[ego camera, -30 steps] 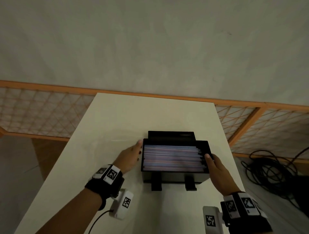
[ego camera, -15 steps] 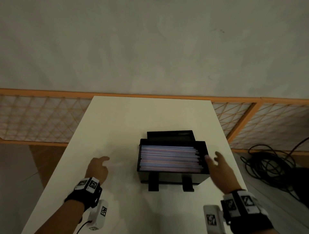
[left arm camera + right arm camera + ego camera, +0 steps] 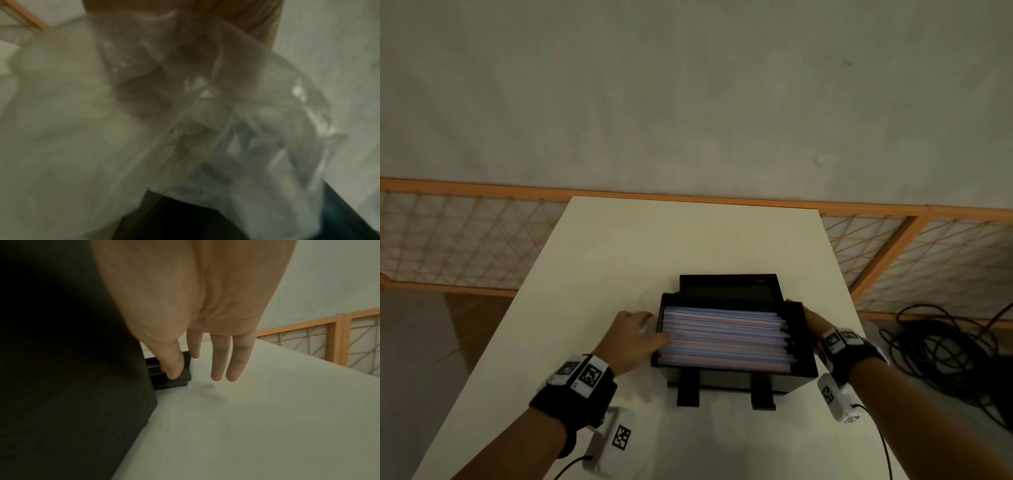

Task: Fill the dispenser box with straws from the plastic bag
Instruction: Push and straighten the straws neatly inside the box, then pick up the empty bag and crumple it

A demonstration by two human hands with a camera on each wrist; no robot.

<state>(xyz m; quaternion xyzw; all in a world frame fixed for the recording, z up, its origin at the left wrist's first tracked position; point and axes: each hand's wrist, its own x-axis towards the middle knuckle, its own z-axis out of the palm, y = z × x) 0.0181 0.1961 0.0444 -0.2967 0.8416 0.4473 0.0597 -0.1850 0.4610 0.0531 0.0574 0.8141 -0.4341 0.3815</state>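
On the white table, the black dispenser box is sitting near its middle, lid open, straws lying packed inside. The left hand is curling against the box's left wall; whether it grips anything is unclear. The right hand is lying straight-fingered along the right wall, holding nothing.

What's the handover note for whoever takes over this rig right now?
Left hand: at the dispenser box's left rim, apparently holding the crumpled plastic bag; the grip is blurred.
Right hand: open, flat against the box's right wall.
Done: straws fill the box; lid is up.
Left: probably square the straw ends, set the bag aside, close the lid.
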